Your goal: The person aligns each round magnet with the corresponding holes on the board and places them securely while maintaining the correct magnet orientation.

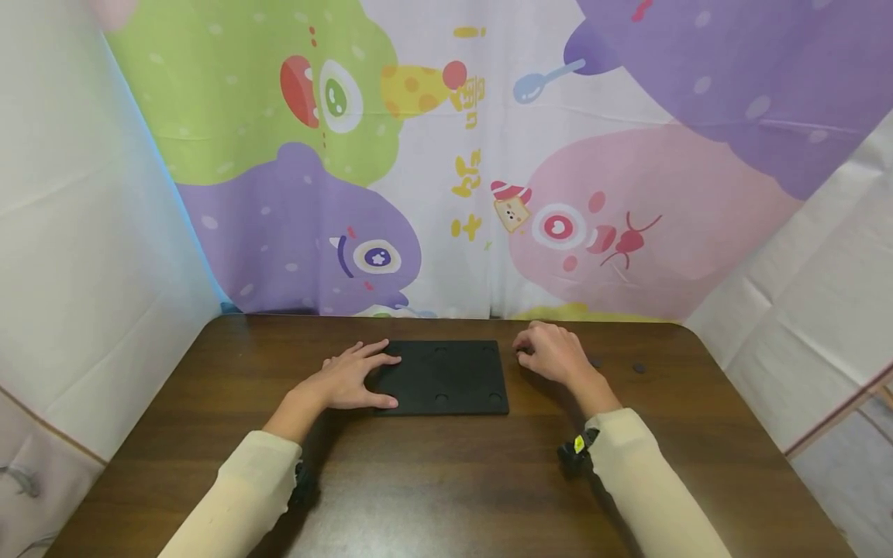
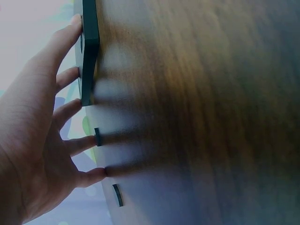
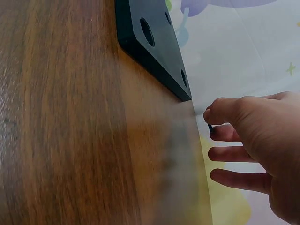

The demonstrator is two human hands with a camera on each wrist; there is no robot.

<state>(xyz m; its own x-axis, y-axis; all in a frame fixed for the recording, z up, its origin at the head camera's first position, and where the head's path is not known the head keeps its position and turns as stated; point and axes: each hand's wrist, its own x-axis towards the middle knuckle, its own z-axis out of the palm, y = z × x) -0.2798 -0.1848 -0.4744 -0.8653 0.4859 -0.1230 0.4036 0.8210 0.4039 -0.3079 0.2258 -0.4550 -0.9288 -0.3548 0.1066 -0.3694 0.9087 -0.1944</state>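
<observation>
A flat black board [image 1: 460, 376] with round recesses lies on the table. My left hand [image 1: 349, 380] is spread over its left end, thumb and fingertips touching the top near the edge. In the left wrist view, the other fingers of the left hand [image 2: 40, 122] reach past the board's corner, by a small dark piece [image 2: 97, 137] on the table. To the right of the board, my right hand [image 1: 554, 353] is raised a little. Its thumb and index finger pinch a small thin dark disc [image 3: 210, 128], seen edge-on in the right wrist view; the other fingers are extended.
Two dark discs lie right of the right hand: one [image 1: 638, 368] in the open, another [image 1: 594, 362] partly behind the wrist. Another dark piece [image 2: 117, 195] lies beyond the left hand. A patterned curtain [image 1: 453, 271] hangs behind the brown wooden table [image 1: 418, 480].
</observation>
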